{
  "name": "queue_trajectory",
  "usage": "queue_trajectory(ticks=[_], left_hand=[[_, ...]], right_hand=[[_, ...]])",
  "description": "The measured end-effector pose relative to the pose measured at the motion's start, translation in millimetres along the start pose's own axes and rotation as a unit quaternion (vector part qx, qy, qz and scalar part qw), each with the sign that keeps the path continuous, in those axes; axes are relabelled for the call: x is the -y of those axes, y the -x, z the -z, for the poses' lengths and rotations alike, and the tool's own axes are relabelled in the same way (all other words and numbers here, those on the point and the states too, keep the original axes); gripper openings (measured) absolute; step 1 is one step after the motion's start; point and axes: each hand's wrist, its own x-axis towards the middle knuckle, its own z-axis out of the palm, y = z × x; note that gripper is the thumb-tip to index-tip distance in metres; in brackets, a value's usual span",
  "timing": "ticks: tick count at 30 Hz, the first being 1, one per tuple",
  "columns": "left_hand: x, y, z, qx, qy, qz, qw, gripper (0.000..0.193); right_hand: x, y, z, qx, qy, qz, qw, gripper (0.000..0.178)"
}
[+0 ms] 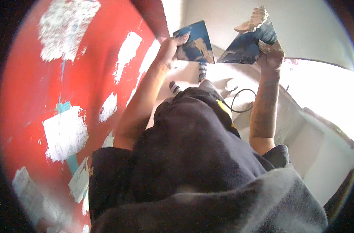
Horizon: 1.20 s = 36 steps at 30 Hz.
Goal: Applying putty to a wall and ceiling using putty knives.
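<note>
My left hand [170,51] grips a broad putty knife [198,34], its thumb lying on the dark blue blade. Beige filler is smeared over part of that blade. In my right hand [273,56] is a second wide putty knife [245,46], held up a short way off to the right. A thick lump of beige filler [256,20] clings along its far edge. The two blades are tilted and do not touch. Both handles are hidden by the hands and blades. Filler also marks the fingers of my right hand.
A red wall [95,73] runs along my left, with several white filler patches [66,132] on it. Below, striped socks [202,72] show my feet on the pale floor. A black cable [243,111] loops at the right, near a bright window [320,89].
</note>
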Motion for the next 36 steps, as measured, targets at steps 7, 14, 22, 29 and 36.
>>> queue_trajectory(ticks=[7,14,22,29,36], left_hand=[[-20,61,-12,-0.086,0.151,-0.094,0.98,0.023],[-51,87,-36,-0.08,0.219,-0.199,0.952,0.024],[-56,59,-44,-0.003,0.276,-0.142,0.951,0.029],[-76,53,-29,0.204,0.337,-0.195,0.898,0.028],[-81,64,-53,-0.163,0.072,-0.405,0.897,0.023]], right_hand=[[5,-22,-28,-0.067,0.124,0.08,0.987,0.044],[9,-63,-114,0.061,0.507,0.2,0.836,0.032],[-17,-88,-99,0.249,0.672,0.156,0.68,0.052],[-37,-57,-31,0.117,0.73,0.035,0.673,0.063],[-35,-18,-56,-0.384,0.169,0.013,0.908,0.014]])
